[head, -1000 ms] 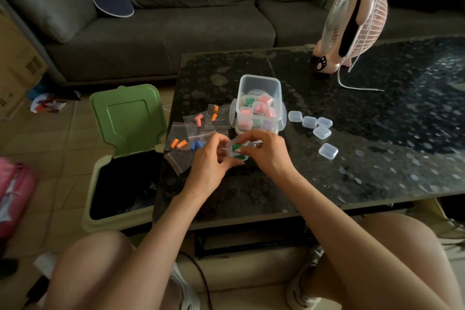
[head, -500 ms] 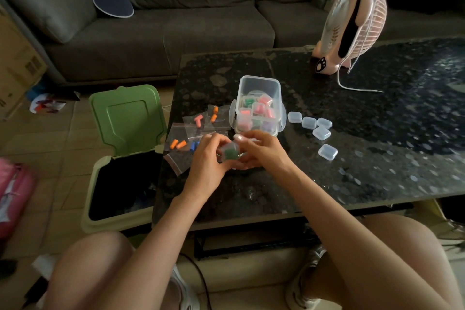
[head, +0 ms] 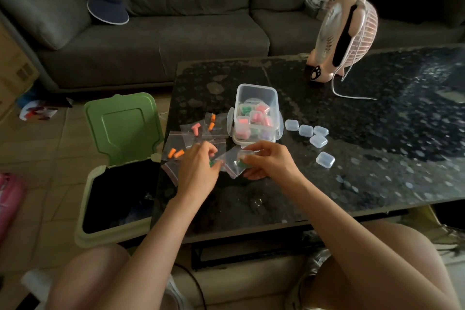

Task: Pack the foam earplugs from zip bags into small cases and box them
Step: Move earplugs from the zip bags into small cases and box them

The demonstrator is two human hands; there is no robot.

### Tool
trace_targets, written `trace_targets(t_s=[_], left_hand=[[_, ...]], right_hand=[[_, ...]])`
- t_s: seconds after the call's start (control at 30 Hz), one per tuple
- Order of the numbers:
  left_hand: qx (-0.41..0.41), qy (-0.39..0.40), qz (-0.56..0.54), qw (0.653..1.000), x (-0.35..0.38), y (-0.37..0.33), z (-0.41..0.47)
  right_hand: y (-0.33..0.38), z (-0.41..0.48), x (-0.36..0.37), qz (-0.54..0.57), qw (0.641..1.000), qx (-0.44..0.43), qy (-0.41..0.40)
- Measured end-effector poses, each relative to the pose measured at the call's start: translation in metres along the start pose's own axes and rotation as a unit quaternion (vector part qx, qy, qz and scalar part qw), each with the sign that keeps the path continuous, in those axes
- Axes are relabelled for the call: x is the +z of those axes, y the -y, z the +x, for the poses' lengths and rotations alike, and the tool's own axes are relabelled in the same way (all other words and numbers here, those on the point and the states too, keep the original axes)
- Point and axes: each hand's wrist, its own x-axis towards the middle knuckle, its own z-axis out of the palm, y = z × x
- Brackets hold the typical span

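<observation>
As we looked down from the head view, our right grip [head: 269, 162] pinched a small clear case [head: 245, 157] with green foam inside, just in front of the clear box [head: 256, 93] of filled cases on the counter [head: 364, 171]. Our left grip [head: 197, 171] curled over the zip bags [head: 232, 167], fingertips at a green earplug [head: 212, 164]; whether it pinched that we could not tell. Five empty cases [head: 305, 130] lay right of the box.

Pink fan [head: 327, 35] on dark table [head: 377, 171]; green-lidded bin [head: 123, 128] open beside it; visor [head: 108, 5] on sofa [head: 176, 40].
</observation>
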Motion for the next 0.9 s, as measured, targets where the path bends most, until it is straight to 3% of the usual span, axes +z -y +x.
trace_targets(t_s=[0.13, 0.27, 0.43, 0.57, 0.7, 0.9], left_hand=[[0.073, 0.112, 0.090, 0.987, 0.002, -0.004, 0.007], [0.106, 0.130, 0.131, 0.977, 0.007, -0.003, 0.007], [0.121, 0.120, 0.132, 0.977, 0.019, -0.005, 0.005], [0.124, 0.080, 0.101, 0.984, 0.025, -0.002, 0.002], [0.119, 0.033, 0.001, 0.992, 0.024, -0.003, 0.001], [0.113, -0.119, -0.125, 0.978, -0.013, 0.000, -0.002]], right_hand=[[0.008, 0.004, -0.004, 0.007, 1.000, 0.017, -0.009], [0.020, 0.014, -0.008, 0.028, 0.997, 0.031, -0.068], [0.045, 0.041, -0.012, 0.092, 0.985, -0.035, -0.139], [0.049, 0.057, -0.014, 0.024, 0.992, 0.008, -0.124], [0.035, 0.040, -0.017, -0.034, 0.993, -0.007, -0.116], [0.012, 0.010, -0.009, -0.092, 0.996, -0.001, -0.014]])
